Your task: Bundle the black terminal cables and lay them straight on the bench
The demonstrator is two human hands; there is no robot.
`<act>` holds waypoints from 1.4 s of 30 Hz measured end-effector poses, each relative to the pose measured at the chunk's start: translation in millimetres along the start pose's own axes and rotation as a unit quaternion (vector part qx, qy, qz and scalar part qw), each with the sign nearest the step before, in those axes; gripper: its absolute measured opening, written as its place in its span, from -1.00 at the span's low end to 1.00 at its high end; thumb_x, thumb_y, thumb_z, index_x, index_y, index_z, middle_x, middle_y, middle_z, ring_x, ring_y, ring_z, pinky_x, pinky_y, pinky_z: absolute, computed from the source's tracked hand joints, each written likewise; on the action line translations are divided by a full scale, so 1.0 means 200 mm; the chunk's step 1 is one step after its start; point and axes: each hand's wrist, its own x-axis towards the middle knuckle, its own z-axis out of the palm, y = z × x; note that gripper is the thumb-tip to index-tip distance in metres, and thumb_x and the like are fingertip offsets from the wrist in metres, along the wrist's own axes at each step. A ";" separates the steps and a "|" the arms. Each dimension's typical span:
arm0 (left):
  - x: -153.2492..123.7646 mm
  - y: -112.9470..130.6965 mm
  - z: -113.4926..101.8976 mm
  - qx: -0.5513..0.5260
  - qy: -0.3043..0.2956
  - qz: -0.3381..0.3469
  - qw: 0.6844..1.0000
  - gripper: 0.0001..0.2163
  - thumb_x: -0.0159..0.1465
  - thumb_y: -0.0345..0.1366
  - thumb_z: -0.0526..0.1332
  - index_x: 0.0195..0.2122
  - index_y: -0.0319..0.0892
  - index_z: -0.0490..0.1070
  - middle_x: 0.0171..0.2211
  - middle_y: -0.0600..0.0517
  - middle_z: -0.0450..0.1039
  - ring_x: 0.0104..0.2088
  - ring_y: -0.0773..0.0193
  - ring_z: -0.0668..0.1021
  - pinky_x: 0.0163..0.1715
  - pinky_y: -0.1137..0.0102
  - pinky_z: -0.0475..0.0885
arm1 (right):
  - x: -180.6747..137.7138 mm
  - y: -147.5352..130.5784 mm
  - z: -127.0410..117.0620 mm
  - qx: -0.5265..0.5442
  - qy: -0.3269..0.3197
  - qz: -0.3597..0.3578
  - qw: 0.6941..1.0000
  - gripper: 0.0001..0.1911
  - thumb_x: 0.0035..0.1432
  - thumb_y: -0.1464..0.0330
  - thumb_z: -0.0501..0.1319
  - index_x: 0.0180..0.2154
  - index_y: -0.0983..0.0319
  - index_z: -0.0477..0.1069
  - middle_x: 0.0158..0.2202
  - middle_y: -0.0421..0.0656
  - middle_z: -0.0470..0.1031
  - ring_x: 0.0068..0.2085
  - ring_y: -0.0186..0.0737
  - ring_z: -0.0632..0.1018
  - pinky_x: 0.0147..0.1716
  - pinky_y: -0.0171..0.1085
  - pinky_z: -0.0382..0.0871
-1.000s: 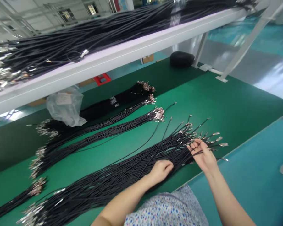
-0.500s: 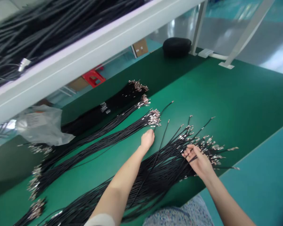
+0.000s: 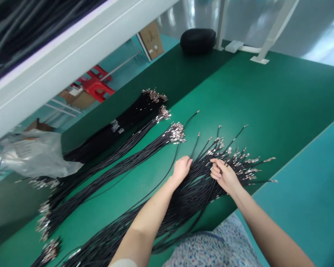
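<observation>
My left hand (image 3: 183, 167) is closed at the upper edge of a loose bundle of black cables (image 3: 180, 207). Out of its fingertips runs one black cable (image 3: 195, 145) with a small metal terminal at its tip. Lower right, my right hand (image 3: 225, 175) has its fingers curled over the terminal end of the same bundle, thumb and forefinger close together. A dark strand shows between its fingers, partly hidden. Many silvery terminals (image 3: 249, 168) fan out beyond it. One single cable (image 3: 167, 173) lies apart, between this bundle and a neater cable bundle (image 3: 133, 157).
Further bundles (image 3: 100, 142) lie behind on the green table (image 3: 256, 96). A clear plastic bag (image 3: 39, 152) rests at left. Overhead, a white shelf edge (image 3: 80, 55) carries more cables. A black case (image 3: 197, 40) stands near the shelf posts (image 3: 221, 26). Red stools (image 3: 96, 85) stand beyond.
My left hand has let go of one cable, which now lies apart, and moved right to another at the bundle. My right hand has shifted slightly, fingers curling closer. The view has shifted.
</observation>
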 end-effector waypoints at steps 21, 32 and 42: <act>0.33 -0.18 -0.11 0.065 0.044 -0.118 0.990 -0.80 0.27 -0.30 -0.02 -0.13 -0.20 0.27 -0.14 -0.11 0.37 -0.19 0.19 0.48 -0.26 0.40 0.31 | -0.23 -0.06 -0.10 0.034 0.037 0.018 0.999 -0.80 0.12 0.23 0.13 -0.29 0.22 0.38 -0.73 -0.40 -0.15 -0.72 -0.52 -0.09 -0.75 -0.44 -0.17; -0.36 -0.07 0.08 -0.044 -0.013 -0.012 0.999 -0.73 0.31 -0.21 -0.16 -0.12 -0.14 0.23 -0.38 -0.03 0.45 -0.39 0.23 0.51 -0.35 0.39 0.33 | -0.36 -0.05 -0.17 0.040 0.071 0.018 0.997 -0.76 0.13 0.20 0.12 -0.36 0.24 0.39 -0.72 -0.39 -0.15 -0.71 -0.52 -0.10 -0.75 -0.44 -0.15; 0.08 0.53 0.20 0.031 0.012 0.126 0.991 -0.70 0.32 -0.26 -0.22 -0.14 -0.19 0.24 -0.21 -0.13 0.35 -0.34 0.19 0.51 -0.36 0.34 0.37 | -0.44 -0.04 -0.16 0.052 0.072 -0.011 0.996 -0.75 0.11 0.20 0.14 -0.38 0.26 0.41 -0.74 -0.40 -0.15 -0.73 -0.53 -0.09 -0.76 -0.45 -0.17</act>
